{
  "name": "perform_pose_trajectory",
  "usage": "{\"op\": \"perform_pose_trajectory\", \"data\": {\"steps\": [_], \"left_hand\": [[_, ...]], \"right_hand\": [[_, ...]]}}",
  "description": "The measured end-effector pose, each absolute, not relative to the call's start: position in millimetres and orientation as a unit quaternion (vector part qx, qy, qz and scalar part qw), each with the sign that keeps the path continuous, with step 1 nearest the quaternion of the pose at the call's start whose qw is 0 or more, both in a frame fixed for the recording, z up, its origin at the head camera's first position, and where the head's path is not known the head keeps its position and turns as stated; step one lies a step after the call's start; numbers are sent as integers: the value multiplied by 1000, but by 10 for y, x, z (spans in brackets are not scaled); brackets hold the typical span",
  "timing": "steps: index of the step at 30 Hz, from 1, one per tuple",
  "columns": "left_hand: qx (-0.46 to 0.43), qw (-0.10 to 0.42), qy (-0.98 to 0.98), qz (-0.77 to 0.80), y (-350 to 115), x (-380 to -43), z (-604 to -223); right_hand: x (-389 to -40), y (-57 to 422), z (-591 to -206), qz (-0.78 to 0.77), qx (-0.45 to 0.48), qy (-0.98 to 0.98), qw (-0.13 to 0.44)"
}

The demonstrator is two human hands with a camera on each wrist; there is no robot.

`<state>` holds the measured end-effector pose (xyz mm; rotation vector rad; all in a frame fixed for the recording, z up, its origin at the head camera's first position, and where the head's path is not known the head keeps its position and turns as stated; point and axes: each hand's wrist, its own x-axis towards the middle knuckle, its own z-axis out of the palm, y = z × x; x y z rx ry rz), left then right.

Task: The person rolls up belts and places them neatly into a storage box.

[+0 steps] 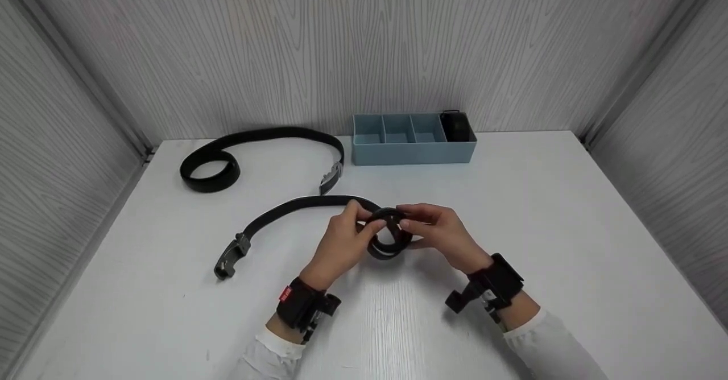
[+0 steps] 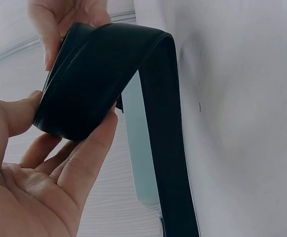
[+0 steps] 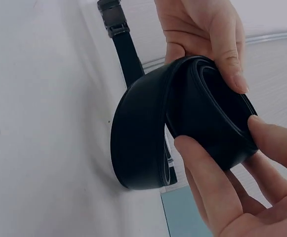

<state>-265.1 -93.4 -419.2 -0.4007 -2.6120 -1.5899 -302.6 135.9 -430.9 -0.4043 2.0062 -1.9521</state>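
A black belt (image 1: pixel 307 202) lies partly rolled at the middle of the table, its coiled end between both hands. My left hand (image 1: pixel 341 243) grips the coil's left side, thumb on the near edge and fingers behind. From the right, my right hand (image 1: pixel 443 235) pinches the same coil between thumb and fingers. The right wrist view shows the coil (image 3: pixel 202 118) wound in several loose turns, the outer one standing away from the inner ones. Its unrolled strap (image 2: pixel 165 133) runs off in the left wrist view. The belt's metal buckle (image 1: pixel 232 256) rests at the left.
Another black belt (image 1: pixel 267 134) lies behind, looped at its left end, its buckle (image 1: pixel 331 176) toward the middle. A blue-grey divided box (image 1: pixel 413 153) stands by the back wall. In its rightmost compartment sits a rolled black belt (image 1: pixel 456 127). Grey panels enclose the table.
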Motion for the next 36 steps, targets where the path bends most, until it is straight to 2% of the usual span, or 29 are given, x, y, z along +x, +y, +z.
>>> {"op": "perform_pose_trajectory", "data": {"steps": [10, 24, 36], "left_hand": [[-170, 27, -855, -489, -944, -2642, -4197], [-136, 37, -845, -515, -932, -2644, -4192], [-144, 33, -862, -485, -926, -2636, -4194]], "right_hand": [[-3050, 1407, -4288, -601, -201, 755, 167], [-3001, 1330, -4331, -655, -157, 726, 140], [-3047, 1394, -4344, -630, -190, 732, 178]]}}
